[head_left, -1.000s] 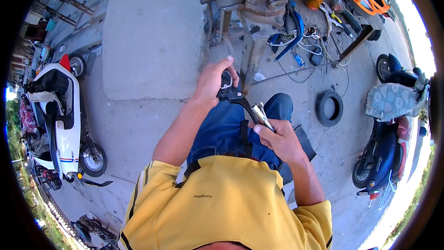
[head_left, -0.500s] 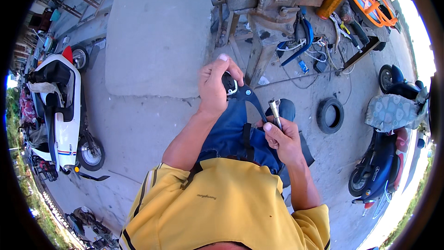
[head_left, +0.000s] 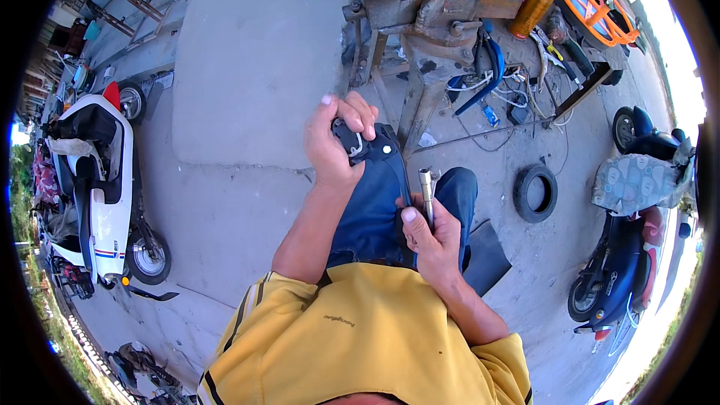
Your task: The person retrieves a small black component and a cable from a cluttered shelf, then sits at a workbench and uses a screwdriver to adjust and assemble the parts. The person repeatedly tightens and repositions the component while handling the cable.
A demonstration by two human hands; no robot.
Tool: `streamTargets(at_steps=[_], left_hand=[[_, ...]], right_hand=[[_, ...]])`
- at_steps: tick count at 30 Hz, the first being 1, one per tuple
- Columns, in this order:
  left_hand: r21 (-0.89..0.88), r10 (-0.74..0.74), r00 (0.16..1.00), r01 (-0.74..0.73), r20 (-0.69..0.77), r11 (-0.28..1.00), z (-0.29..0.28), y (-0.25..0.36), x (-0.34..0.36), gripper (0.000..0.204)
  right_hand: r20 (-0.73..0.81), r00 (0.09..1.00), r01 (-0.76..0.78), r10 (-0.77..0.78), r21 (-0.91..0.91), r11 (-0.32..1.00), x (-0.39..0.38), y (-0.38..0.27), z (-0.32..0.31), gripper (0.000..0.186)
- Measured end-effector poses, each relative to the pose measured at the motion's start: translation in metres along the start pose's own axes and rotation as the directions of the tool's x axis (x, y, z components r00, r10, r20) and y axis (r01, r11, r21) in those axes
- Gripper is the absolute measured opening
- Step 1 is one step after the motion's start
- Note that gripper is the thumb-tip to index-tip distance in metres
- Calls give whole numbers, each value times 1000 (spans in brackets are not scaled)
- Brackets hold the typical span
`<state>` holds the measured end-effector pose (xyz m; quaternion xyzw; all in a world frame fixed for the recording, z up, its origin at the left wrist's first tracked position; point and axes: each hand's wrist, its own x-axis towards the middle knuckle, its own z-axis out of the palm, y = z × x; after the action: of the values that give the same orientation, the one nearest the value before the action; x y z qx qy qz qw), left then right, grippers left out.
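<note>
My left hand is closed around the thick end of a black part with a bright bolt head on it and a pale loop beside the fingers. A flat black arm runs from that part down to my right hand. There my right fingers are closed round a silver tubular socket wrench, its open end pointing up. The lower end of the black arm lies against the same fingers, and I cannot tell how firmly they pinch it. Both hands are above my blue trousers.
A bench vise stands on a metal stand ahead. Beside it are an orange spray can, pliers, cables and an orange wheel-like frame. A loose tyre lies at right. Scooters stand left and right.
Both hands have shifted left with the black part and the socket wrench. The black part has turned, showing more of its face, and the wrench stands more upright.
</note>
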<state>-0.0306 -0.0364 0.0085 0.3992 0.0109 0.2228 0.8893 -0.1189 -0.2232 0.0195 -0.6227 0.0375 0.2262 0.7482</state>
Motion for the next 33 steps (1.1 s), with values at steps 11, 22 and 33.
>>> streamTargets(at_steps=[11,22,33], left_hand=[[-296,109,980,-57,165,953,-17,-3,12,49],[-683,25,994,56,108,728,-10,5,20,51],[-674,-14,972,172,233,719,-25,-5,19,52]], right_hand=[[91,967,250,-237,-500,829,-13,-37,12,24],[291,898,439,-329,-571,694,-28,-36,48,56],[386,904,407,-185,-642,649,-33,-77,35,76]])
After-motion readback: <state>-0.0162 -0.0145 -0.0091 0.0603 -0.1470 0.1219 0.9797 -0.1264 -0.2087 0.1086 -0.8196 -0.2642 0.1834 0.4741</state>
